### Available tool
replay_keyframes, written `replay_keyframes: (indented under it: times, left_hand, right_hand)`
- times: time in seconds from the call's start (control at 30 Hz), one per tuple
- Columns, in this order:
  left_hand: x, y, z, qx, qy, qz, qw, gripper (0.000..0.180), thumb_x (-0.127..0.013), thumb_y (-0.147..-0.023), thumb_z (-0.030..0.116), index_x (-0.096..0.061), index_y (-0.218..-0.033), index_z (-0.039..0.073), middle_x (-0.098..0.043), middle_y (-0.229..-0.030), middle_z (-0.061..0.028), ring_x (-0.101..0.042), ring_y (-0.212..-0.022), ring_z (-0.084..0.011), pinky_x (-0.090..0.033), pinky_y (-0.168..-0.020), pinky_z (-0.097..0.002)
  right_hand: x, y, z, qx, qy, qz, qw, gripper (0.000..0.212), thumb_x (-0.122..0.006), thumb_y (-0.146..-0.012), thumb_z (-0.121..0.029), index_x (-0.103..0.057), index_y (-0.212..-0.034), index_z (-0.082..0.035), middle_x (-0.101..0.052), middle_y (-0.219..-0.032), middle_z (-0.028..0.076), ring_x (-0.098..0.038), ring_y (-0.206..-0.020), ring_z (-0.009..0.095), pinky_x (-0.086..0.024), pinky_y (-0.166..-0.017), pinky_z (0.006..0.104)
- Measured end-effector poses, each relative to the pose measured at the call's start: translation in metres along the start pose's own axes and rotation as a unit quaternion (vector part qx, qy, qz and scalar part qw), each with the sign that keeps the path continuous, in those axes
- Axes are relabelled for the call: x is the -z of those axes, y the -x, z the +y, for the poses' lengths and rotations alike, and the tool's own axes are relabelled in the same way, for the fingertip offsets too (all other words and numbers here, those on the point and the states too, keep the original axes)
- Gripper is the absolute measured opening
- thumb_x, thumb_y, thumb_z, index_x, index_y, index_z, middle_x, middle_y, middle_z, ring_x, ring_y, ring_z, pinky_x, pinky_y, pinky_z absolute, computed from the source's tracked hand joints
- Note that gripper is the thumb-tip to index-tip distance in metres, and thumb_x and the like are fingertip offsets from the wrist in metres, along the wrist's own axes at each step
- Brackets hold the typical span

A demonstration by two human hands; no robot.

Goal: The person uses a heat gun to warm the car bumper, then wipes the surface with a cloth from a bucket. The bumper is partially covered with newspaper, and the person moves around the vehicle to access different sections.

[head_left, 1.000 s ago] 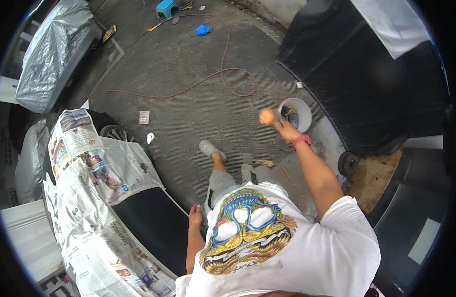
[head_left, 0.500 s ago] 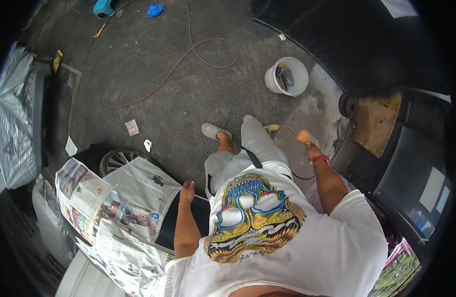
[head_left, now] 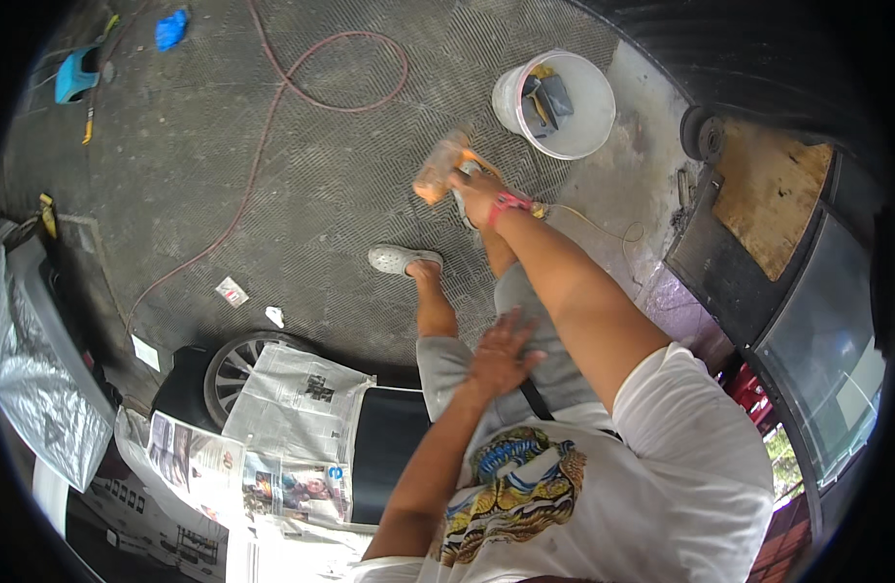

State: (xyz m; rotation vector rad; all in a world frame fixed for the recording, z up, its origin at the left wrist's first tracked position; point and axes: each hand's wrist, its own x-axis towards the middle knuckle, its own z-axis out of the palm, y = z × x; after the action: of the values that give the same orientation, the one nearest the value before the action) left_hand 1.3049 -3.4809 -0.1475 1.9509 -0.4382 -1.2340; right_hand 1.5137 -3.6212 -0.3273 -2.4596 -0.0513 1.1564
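My right hand [head_left: 478, 194], with a red band at the wrist, reaches out over the floor. Its fingers are wrapped round an orange, partly see-through object [head_left: 441, 167] smeared by motion, whose kind I cannot make out. A thin yellow cord [head_left: 585, 216] trails beside that wrist; whether it joins the held thing is hidden. My left hand [head_left: 506, 355] lies with fingers spread over my grey shorts at the thigh and holds nothing. To its left is a dark car panel [head_left: 389, 452], partly covered with newspaper sheets [head_left: 306, 403].
A white bucket [head_left: 595, 115] holding dark tools stands ahead of my right hand. A red hose [head_left: 258, 175] loops across the ribbed floor. Car wheel [head_left: 236, 374], at left; plastic-wrapped part [head_left: 44, 379], far left. A dark door panel [head_left: 807, 321] stands at right.
My right hand has swung forward and left with the orange object. My left hand has moved from beside the newspaper-covered panel onto my thigh. The view has shifted, and my body leans forward.
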Motion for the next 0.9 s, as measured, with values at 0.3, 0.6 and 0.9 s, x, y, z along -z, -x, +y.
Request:
replay_keyframes:
  times: [0.3,0.6,0.9]
  left_hand:
    - [-0.016,-0.117,-0.002,-0.007,0.054,-0.28,0.958,0.077,-0.052,-0.099,0.058,-0.028,-0.164,0.024,-0.003,-0.174,-0.0083,0.012,-0.159,-0.0318,0.004,-0.119,-0.0746]
    - [0.032,-0.147,0.013,0.042,0.08,-0.273,0.958,0.07,-0.052,-0.098,0.063,-0.039,-0.159,0.029,-0.002,-0.174,-0.0061,0.015,-0.159,-0.0329,0.01,-0.117,-0.073]
    - [0.042,-0.156,0.01,0.056,0.085,-0.289,0.952,0.068,-0.048,-0.098,0.069,-0.038,-0.158,0.038,0.005,-0.175,-0.0034,0.02,-0.158,-0.0309,0.012,-0.119,-0.0691]
  right_hand:
    - [-0.049,-0.258,0.059,-0.06,0.085,0.097,0.99,0.039,-0.054,-0.096,-0.011,-0.063,-0.134,-0.011,-0.058,-0.136,0.021,-0.052,-0.131,0.036,-0.03,-0.115,0.0502]
    - [-0.066,-0.184,0.089,0.167,0.016,0.123,0.978,0.043,-0.061,-0.096,-0.023,-0.063,-0.136,-0.009,-0.057,-0.141,0.015,-0.049,-0.134,0.034,-0.026,-0.118,0.0559]
    - [-0.087,-0.02,0.281,-0.488,-0.58,0.286,0.586,0.068,-0.06,-0.101,-0.052,-0.047,-0.145,-0.002,-0.058,-0.137,0.02,-0.065,-0.109,0.033,-0.054,-0.092,0.0446]
